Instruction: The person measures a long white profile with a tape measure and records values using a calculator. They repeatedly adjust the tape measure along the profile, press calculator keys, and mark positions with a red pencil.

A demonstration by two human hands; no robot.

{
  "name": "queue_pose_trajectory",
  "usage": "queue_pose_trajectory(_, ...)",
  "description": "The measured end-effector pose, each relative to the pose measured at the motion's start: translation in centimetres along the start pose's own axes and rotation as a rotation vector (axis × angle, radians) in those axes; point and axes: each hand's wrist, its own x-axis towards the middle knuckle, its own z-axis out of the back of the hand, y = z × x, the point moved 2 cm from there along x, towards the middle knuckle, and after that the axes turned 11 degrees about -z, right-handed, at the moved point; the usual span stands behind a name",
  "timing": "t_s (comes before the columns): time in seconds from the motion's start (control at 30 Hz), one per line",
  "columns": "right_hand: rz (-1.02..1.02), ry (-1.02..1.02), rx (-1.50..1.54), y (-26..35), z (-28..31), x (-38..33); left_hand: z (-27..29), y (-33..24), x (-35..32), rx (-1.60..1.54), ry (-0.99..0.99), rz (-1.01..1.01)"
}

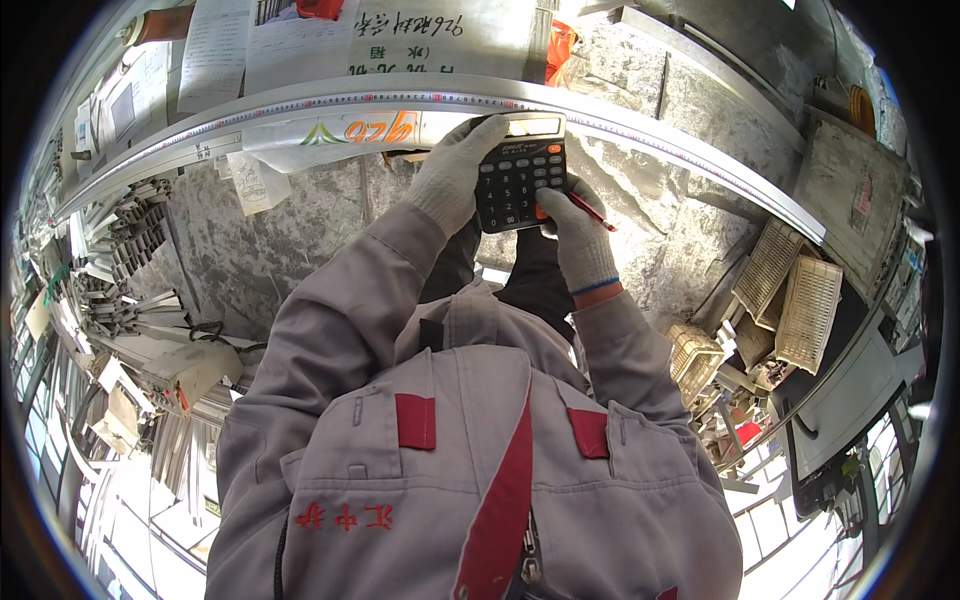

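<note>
My left hand (pixel 455 175), in a pale knitted glove, is closed round the left side of a black desk calculator (pixel 512 178). The calculator is held up in front of me, its keys facing upward. My right hand (pixel 582 245), gloved too, is at its lower right corner with the thumb on the keys near an orange one. A thin red pencil (pixel 592 210) is tucked in the curled fingers of that hand and juts out to the right. Beyond the calculator runs a long pale metal bar with a measuring scale (pixel 385 98) along it.
Printed sheets (pixel 215 60) and a large sheet with handwriting (pixel 400 45) lie beyond the bar. Plastic baskets (pixel 808 312) stand at the right beside a large grey panel (pixel 850 195). Many metal profiles (pixel 130 240) are stacked at the left. An orange-red wrapper (pixel 560 50) lies at the far side.
</note>
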Motion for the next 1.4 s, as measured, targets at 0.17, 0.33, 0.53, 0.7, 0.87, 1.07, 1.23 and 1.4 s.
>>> queue_pose_trajectory(0.17,0.113,-0.074,-0.119,-1.5,-0.7,1.1,-0.2,1.3,0.1,-0.007,-0.085,-0.068)
queue_pose_trajectory(0.33,0.078,-0.089,-0.176,-2.4,-1.2,2.2,-0.1,2.8,0.8,0.044,-0.099,-0.120)
queue_pose_trajectory(0.53,-0.037,-0.056,-0.271,-2.5,-1.1,2.9,0.1,3.3,0.4,0.102,-0.168,-0.133)
queue_pose_trajectory(0.7,-0.036,0.021,-0.084,-2.2,-0.9,2.0,0.1,2.3,-0.1,0.107,-0.195,-0.065)
queue_pose_trajectory(0.87,0.036,-0.131,-0.484,-2.6,-1.1,1.7,0.2,1.7,-0.7,0.113,-0.252,-0.036)
queue_pose_trajectory(1.07,-0.031,0.003,-0.211,-1.8,-0.7,0.5,1.3,1.7,-0.2,0.023,-0.246,-0.030)
queue_pose_trajectory(1.23,0.040,0.208,-0.066,-0.3,1.9,-1.0,2.4,1.8,0.5,-0.014,-0.170,-0.023)
queue_pose_trajectory(1.4,0.018,0.236,0.047,-1.3,3.7,-0.6,2.9,2.2,1.3,-0.058,-0.115,-0.001)
